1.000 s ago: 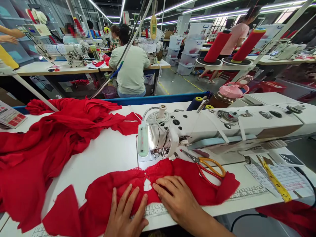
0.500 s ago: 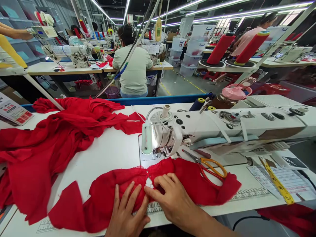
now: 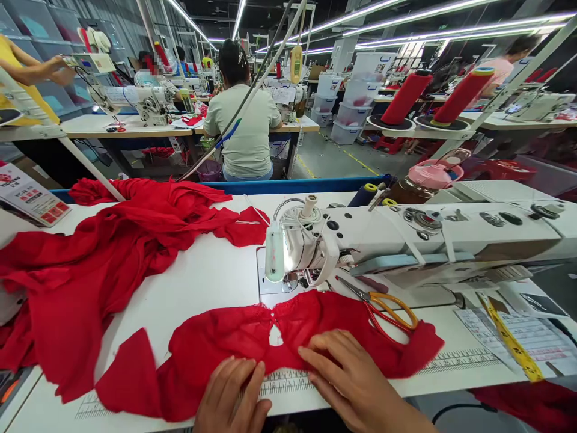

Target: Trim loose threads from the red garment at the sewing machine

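A red garment piece [image 3: 216, 337] lies spread in front of the sewing machine [image 3: 311, 240], with a small gap at its middle where the white table shows. My left hand [image 3: 234, 394] rests at its near edge, left of the gap, fingers stretched out over the cloth. On the right, my right hand [image 3: 349, 379] lies over the cloth's near edge with its fingers extended and slightly bent. Neither hand pinches the cloth. Scissors [image 3: 387, 310] with orange and red handles lie on the garment's right part, close to the machine.
A large heap of red fabric [image 3: 103, 258] covers the table's left side. Red thread cones [image 3: 408, 99] stand above the machine at right. A yellow tape measure [image 3: 509, 337] lies on papers. Ahead, a person [image 3: 246, 120] sits at another table.
Both hands have drawn back toward me from the gap and moved apart, leaving the gap uncovered. The garment lies nearly as before; the whole view has shifted slightly.
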A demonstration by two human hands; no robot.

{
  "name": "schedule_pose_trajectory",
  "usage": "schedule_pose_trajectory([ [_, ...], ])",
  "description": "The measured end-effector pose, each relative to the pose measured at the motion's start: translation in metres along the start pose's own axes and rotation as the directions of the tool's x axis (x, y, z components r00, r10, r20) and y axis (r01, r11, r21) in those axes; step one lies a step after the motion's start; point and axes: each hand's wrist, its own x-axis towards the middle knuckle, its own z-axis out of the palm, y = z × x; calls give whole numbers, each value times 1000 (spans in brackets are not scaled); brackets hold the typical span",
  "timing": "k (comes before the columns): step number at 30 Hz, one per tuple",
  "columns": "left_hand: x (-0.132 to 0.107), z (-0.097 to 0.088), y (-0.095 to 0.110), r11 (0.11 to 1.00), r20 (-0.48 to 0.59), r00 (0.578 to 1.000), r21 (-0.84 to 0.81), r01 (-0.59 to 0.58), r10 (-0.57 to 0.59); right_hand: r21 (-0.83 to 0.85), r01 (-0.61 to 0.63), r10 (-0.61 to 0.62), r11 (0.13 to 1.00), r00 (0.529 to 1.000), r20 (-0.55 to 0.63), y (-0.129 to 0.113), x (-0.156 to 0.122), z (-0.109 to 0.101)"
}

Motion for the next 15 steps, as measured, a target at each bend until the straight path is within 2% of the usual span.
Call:
schedule_pose_trajectory([
  [3,3,5,1,997,21,998,53,51,-52,-161,39,-28,986,997,74,11,-14,-1],
  [7,9,12,7,992,32,997,112,61,-65,-375,113,-112,920,993,26,32,-30,-4],
  [10,13,11,10,987,13,999,156,47,-50,-348,106,-82,932,993,82,42,-37,-12],
  [13,17,4,7,995,42,995,4,96,-96,-250,92,-52,964,986,158,48,-37,-18],
  [15,18,-6,3,958,148,976,-216,188,-158,-246,96,-80,965,994,75,50,-35,-18],
])
